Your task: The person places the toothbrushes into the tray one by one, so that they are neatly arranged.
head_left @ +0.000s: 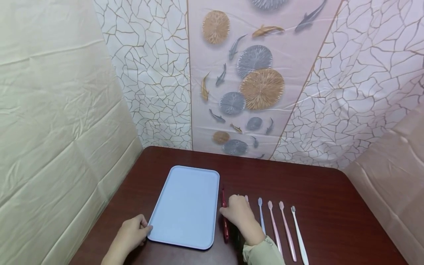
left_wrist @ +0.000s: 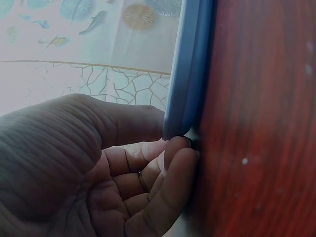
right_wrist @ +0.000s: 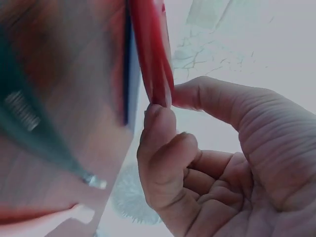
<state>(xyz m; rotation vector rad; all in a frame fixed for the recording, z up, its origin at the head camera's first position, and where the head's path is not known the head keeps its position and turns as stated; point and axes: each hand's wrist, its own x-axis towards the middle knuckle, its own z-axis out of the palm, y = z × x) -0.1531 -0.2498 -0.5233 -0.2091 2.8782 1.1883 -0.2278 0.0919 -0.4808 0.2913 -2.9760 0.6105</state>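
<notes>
A light blue tray (head_left: 183, 208) lies on the dark red-brown table. At its near left corner, my left hand (head_left: 130, 232) pinches the rim, thumb on top and curled fingers beneath, as the left wrist view shows. My right hand (head_left: 241, 215), just right of the tray, pinches a red toothbrush (head_left: 225, 226) between thumb and fingers. In the right wrist view, the red toothbrush (right_wrist: 154, 54) points upward from the fingertips. Beside that hand lies a dark green toothbrush (right_wrist: 37, 118), mostly hidden beneath the hand in the head view.
Right of my right hand lie a blue toothbrush (head_left: 261, 213), pink toothbrushes (head_left: 274, 226) and a white toothbrush (head_left: 299, 233), roughly side by side. Another pink head (head_left: 246, 198) shows just past the hand. A patterned cloth (head_left: 232, 73) hangs behind the table.
</notes>
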